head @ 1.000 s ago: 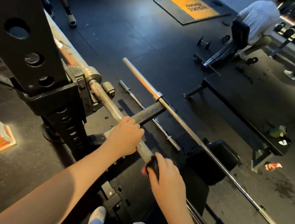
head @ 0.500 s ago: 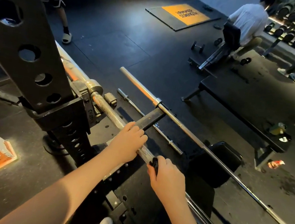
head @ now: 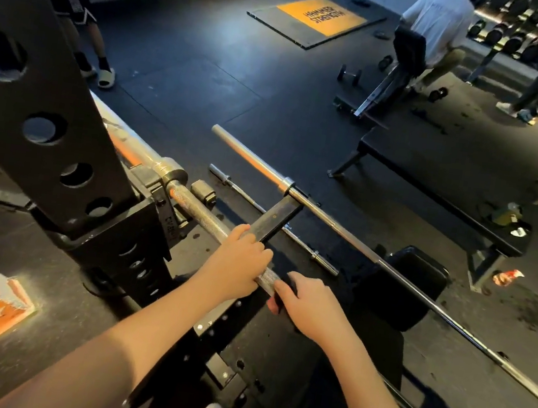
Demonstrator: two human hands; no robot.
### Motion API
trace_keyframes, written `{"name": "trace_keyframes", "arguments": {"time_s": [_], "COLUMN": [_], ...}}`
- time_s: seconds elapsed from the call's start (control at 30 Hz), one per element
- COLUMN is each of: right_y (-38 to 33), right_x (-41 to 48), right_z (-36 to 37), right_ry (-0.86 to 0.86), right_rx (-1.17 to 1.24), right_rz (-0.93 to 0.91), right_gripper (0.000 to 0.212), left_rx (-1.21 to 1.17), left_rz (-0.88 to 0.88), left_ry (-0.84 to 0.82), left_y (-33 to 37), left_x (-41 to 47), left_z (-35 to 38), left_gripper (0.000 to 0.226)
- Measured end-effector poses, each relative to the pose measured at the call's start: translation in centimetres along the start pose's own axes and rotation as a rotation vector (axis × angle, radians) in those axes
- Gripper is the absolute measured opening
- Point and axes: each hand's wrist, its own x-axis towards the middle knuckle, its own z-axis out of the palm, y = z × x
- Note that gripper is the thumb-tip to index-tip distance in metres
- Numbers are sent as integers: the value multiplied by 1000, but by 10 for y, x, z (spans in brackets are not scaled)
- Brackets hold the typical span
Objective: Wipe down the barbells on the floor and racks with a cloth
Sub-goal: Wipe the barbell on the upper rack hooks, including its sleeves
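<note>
The dark floor is carrying a short barbell, a dumbbell, an orange mat and possibly a crumpled wrapper.

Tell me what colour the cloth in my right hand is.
Black cloth, in the head view, gripped by the right hand.

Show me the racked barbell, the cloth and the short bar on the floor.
racked barbell (head: 201, 210), head view, knurled shaft near the rack
cloth (head: 291, 282), head view, dark fold wrapped on the bar
short bar (head: 218, 172), head view, far sleeve
</note>
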Motion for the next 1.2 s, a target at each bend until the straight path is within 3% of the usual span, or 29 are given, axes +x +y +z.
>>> {"name": "trace_keyframes", "arguments": {"time_s": [0.37, 0.57, 0.77, 0.9, 1.0, 1.13, 1.2], "right_y": [-10, -7, -16, -16, -13, -11, -13], "right_x": [-6, 1, 19, 19, 22, 26, 23], "right_z": [18, 12, 5, 2, 2, -4, -4], "right_ry": [187, 74, -18, -65, -110, -171, -186], "right_rx": [-208, -119, 149, 166, 246, 358, 232], "right_rz": [-23, 21, 24, -15, -6, 19, 17], "right_gripper": [28, 30, 28, 30, 27, 24, 27], "left_rx": [38, 69, 270, 351, 349, 278, 213], "left_rz": [34, -55, -121, -181, -269, -374, -397], "left_ry": [104, 269, 27, 35, -90, -38, -50], "left_y": [-5, -35, -66, -61, -60, -58, -61], "left_x": [-22, -49, -61, -57, -50, -36, -29], "left_z": [-1, 4, -12, -24, -16, -6, -8], "left_gripper": [23, 34, 45, 59, 71, 45, 35]}}
